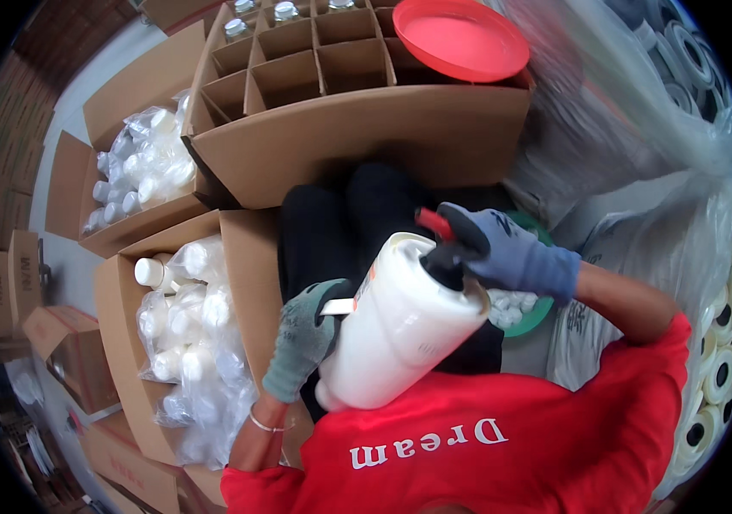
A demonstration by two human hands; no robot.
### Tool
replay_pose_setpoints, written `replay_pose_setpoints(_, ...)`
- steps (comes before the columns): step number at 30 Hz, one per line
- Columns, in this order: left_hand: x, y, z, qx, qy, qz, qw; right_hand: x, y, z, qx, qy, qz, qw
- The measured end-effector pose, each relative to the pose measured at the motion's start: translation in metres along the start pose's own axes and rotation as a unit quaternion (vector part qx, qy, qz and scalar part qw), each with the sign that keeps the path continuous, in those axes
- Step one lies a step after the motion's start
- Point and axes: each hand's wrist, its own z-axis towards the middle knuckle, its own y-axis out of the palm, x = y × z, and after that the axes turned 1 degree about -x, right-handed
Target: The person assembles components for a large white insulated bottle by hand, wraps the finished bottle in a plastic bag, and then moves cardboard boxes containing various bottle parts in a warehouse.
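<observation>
A large white plastic bottle (400, 325) lies tilted across my lap, its neck pointing up and right. My left hand (302, 338), in a grey-green glove, grips its side near the label edge. My right hand (512, 253), in a blue-grey glove, is closed on the black and red trigger spray head (450, 240) sitting on the bottle's neck. My red shirt fills the lower part of the view.
A cardboard box with divider cells (315, 77) stands ahead, a red lid (460, 38) on its right corner. Boxes of white bottles in clear bags (186, 343) (139, 167) sit at left. A green bowl of small white caps (527, 307) and label rolls (713, 377) lie at right.
</observation>
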Motion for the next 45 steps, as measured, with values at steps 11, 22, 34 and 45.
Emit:
replay_pose_setpoints(11, 0.079, -0.129, 0.043, -0.132, 0.191, 0.599, 0.766, 0.030, -0.165, 0.109, 0.339, -0.116, -0.179, 0.916)
replay_pose_setpoints(22, -0.004, -0.099, 0.012, 0.321, 0.107, 0.337, 0.878, 0.051, -0.018, 0.152, 0.177, -0.196, -0.357, 0.896)
replay_pose_setpoints(34, -0.019, -0.081, 0.010, 0.313, 0.161, 0.302, 0.886, 0.106, 0.061, 0.213, 0.075, -0.105, -0.150, 0.980)
replay_pose_setpoints(45, 0.024, -0.043, 0.012, -0.098, 0.351, 0.208, 0.908, -0.031, -0.122, 0.268, 0.283, -0.140, 0.375, 0.872)
